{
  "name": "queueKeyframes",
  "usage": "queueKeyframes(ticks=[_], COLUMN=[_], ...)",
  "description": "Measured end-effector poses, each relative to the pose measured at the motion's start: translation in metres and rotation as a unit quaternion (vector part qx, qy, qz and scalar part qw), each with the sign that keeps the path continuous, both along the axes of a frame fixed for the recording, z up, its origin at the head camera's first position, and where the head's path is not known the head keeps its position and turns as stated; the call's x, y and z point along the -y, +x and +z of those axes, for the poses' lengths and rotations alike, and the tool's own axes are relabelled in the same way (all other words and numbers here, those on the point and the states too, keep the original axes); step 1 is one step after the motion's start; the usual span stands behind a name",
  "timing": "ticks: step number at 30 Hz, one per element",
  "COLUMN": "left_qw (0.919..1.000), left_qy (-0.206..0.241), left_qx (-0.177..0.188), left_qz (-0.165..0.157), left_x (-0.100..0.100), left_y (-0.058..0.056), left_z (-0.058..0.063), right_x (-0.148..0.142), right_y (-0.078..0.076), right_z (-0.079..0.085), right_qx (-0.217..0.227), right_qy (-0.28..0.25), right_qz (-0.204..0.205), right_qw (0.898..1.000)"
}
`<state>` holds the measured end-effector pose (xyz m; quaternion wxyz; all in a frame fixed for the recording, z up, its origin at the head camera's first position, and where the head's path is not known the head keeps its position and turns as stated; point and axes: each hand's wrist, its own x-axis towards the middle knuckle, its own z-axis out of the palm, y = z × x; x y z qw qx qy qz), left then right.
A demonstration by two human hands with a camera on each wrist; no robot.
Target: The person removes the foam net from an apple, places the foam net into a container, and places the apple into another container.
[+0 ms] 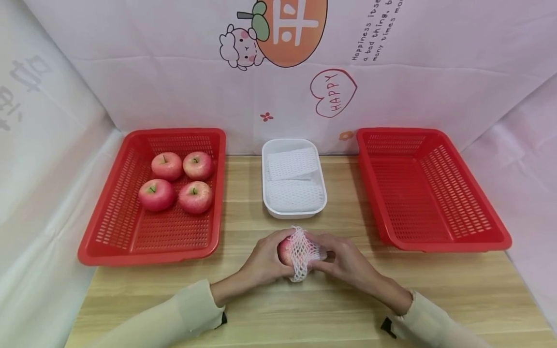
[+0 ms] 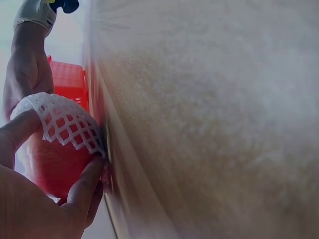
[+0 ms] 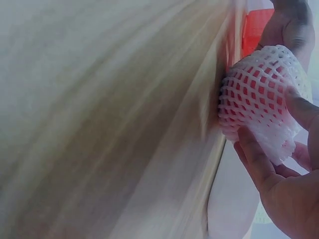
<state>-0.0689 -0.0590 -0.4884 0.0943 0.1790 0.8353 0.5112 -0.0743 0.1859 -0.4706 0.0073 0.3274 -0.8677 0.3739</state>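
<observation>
An apple (image 1: 284,252) is held low over the front middle of the table, partly covered by a white foam net sleeve (image 1: 301,251). My left hand (image 1: 266,258) grips the apple from the left, its bare red side showing in the left wrist view. On the other side my right hand (image 1: 345,261) pinches the net's gathered end between thumb and fingers. In the right wrist view the foam net (image 3: 259,94) covers that whole side of the apple. Part of the apple is hidden by the net and the fingers.
At the left, a red basket (image 1: 150,256) has several apples (image 1: 196,197) in it. A white tray (image 1: 293,214) with folded foam nets (image 1: 293,195) stands at the back middle. Another red basket (image 1: 404,193) stands at the right. Printed cloth (image 1: 183,92) hangs behind the table.
</observation>
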Motion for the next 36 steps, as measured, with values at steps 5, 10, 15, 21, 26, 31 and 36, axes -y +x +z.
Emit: queueKeyframes(ticks=[5, 10, 15, 21, 26, 31, 36], left_qw=[1.0, 0.9999, 0.9993, 0.9985, 0.9983, 0.9981, 0.998], left_qy=[-0.001, 0.01, 0.012, 0.015, 0.012, 0.007, 0.016], left_qx=[-0.005, 0.006, 0.027, 0.043, 0.05, 0.055, 0.057], left_qz=[0.005, 0.012, 0.024, 0.03, 0.025, 0.027, 0.022], left_x=[0.001, 0.004, 0.007, 0.012, 0.016, 0.024, 0.034], left_y=[-0.002, -0.002, 0.001, 0.006, 0.009, 0.014, 0.021], left_z=[0.002, 0.003, 0.008, 0.018, 0.024, 0.027, 0.034], right_x=[0.0, 0.0, -0.001, -0.003, -0.008, -0.017, -0.025], right_y=[0.001, 0.002, 0.003, 0.002, -0.001, -0.003, -0.008], right_z=[0.002, 0.003, 0.007, 0.019, 0.031, 0.047, 0.066], right_qx=[-0.011, -0.024, -0.04, -0.061, -0.065, -0.075, -0.098], right_qy=[-0.009, -0.028, -0.037, -0.023, -0.014, 0.006, 0.03], right_qz=[-0.009, -0.017, -0.028, -0.022, -0.018, -0.016, -0.008], right_qw=[1.0, 0.999, 0.998, 0.998, 0.998, 0.997, 0.995])
